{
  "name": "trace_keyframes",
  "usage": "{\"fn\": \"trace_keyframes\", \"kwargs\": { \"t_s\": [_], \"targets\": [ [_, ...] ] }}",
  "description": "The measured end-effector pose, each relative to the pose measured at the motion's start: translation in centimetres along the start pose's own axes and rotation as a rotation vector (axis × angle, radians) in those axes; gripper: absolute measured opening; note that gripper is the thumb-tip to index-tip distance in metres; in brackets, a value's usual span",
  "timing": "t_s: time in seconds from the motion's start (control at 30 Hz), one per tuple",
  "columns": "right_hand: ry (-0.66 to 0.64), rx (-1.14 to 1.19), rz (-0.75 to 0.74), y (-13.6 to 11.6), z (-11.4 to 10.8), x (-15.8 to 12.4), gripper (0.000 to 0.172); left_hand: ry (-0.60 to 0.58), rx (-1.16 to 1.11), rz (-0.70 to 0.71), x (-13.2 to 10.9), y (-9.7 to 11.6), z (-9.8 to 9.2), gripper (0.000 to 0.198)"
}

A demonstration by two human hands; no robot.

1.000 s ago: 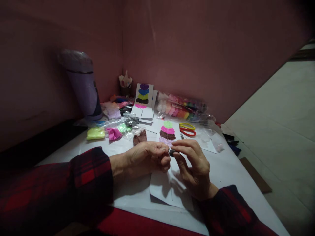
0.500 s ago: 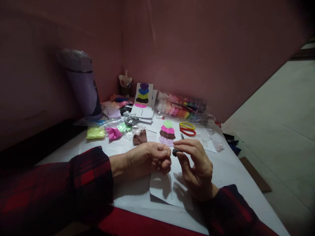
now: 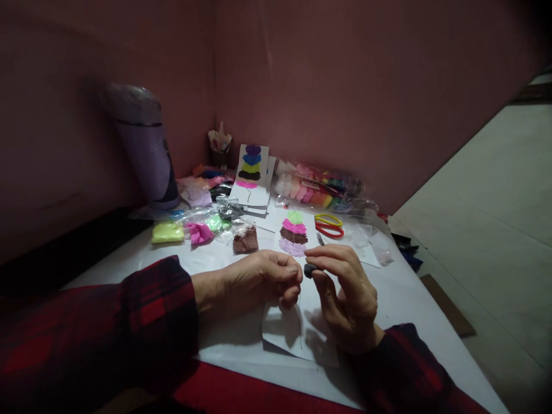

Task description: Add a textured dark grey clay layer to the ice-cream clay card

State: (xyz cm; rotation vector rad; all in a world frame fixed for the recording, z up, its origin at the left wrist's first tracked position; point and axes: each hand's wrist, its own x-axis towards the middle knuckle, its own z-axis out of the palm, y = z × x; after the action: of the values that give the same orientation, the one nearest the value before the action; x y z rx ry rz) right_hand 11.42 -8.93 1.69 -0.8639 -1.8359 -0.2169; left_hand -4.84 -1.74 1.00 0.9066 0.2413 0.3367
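Between the thumb and fingers of my right hand (image 3: pixel 347 293) is a small lump of dark grey modelling clay (image 3: pixel 309 270). My left hand (image 3: pixel 269 276) is closed close beside it, thumb pressed on the curled fingers; whatever it may pinch is too small to make out. Under both hands lies a white paper sheet (image 3: pixel 280 330) with a thin dark line down it. Toward its far end sit ruffled clay layers in green, pink, brown and lilac (image 3: pixel 293 247). A fork (image 3: pixel 319 238) lies just beyond my right fingers.
Scissors with yellow and red handles (image 3: pixel 329 225) lie right of the layers. At left are bags of yellow clay (image 3: pixel 167 232), pink clay (image 3: pixel 199 233) and brown clay (image 3: pixel 245 240). Behind stand a finished card (image 3: pixel 252 195), packed clay (image 3: pixel 314 187) and a tall purple container (image 3: pixel 146 155).
Both hands have shifted very slightly to the right. The dark clay lump stays pinched in my right fingers and shows a little more. Other things have not moved.
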Motion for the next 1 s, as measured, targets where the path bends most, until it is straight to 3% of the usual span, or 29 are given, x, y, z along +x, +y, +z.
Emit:
{"fn": "trace_keyframes", "kwargs": {
  "t_s": [0.6, 0.8, 1.0],
  "targets": [
    [-0.072, -0.074, -0.02, -0.15, 0.13, 0.05, 0.023, 0.071, 0.093, 0.05, -0.19, -0.18, 0.46, 0.026],
    [0.023, -0.035, -0.041, -0.16, -0.04, 0.12, 0.025, 0.111, 0.122, 0.034, -0.22, -0.06, 0.91, 0.029],
    [-0.047, -0.074, -0.042, -0.04, -0.01, -0.03, 0.024, 0.089, 0.095, 0.064, -0.18, -0.24, 0.68, 0.025]
  ]
}}
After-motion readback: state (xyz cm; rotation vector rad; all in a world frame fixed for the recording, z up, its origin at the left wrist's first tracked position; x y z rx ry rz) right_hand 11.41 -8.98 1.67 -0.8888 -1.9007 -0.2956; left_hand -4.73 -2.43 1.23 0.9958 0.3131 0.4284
